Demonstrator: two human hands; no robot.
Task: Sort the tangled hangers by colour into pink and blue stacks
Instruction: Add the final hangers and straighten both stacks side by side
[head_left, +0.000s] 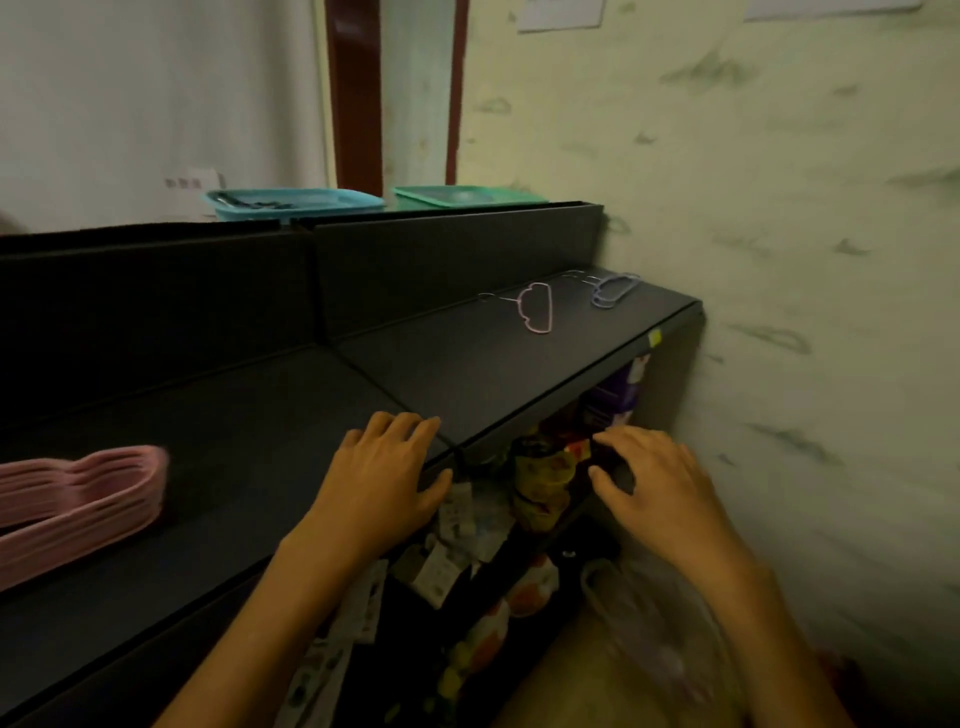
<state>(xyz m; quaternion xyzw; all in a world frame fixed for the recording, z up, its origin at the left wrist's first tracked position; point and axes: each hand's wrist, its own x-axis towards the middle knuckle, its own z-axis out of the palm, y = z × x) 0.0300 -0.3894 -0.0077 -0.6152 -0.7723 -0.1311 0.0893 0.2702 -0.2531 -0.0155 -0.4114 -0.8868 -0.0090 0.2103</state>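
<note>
Two hands are at the counter's (260, 467) front edge, and neither holds a hanger. The left hand (387, 467) lies flat on the black top at the edge, fingers straight and spread, thumb hooked over the lip; it appears to be bracing or resting. The right hand (654, 483) hangs just off the edge, in front of the open shelf (545, 499) below, fingers loosely curled near a dark object there. Blur prevents confirming whether it touches or pinches that object.

Hanger positions:
- Pink stack (78, 499): several pink hangers nested flat near the counter's left end, close to the front edge. The nesting keeps the pile compact and stable.
- Single pink hanger (535, 306): lying flat toward the far right corner, near the raised back panel (441, 260), well apart from the pink stack.
- Blue stack (613, 288): a few blue hangers overlapped at the far right corner, just beside the single pink one and near the wall (779, 208).

Judgement: the two colours are kept at separate ends to prevent re-tangling; the lone pink hanger probably remains to be moved to the pink stack.

Clearance: a broad bare stretch of counter separates the pink stack from the far corner, allowing a slide or carry along the top. The right end is confined by the wall and back panel, so approach from the front edge is advisable. Two trays (296, 200) sit behind the panel, out of the working path.
</note>
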